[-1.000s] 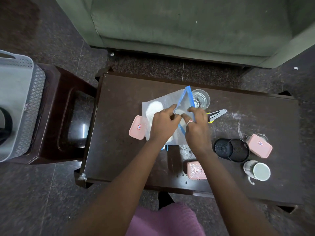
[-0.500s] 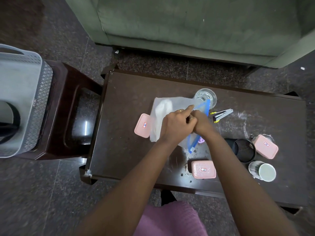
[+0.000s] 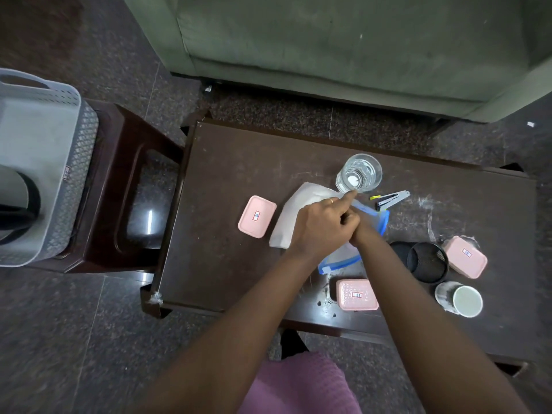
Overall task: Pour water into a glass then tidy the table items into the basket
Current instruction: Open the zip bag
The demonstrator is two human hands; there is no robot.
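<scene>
Moved: my hands have closed together on the zip bag (image 3: pixel 301 210), and its blue edge now trails toward me.
Left hand (image 3: pixel 321 225): curled on the zip bag's fold, index fingertip just beside the glass (image 3: pixel 360 173).
Right hand (image 3: pixel 363 234): tucked under the left, so I cannot tell its grip.
Glass: upright, holding water.
Basket (image 3: pixel 74 162): on the left, well apart.
Risk: a tug on the zip bag or a nudge from my index could tip the glass.

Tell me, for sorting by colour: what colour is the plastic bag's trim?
Blue trim on the bag; head view shows it best.
</scene>
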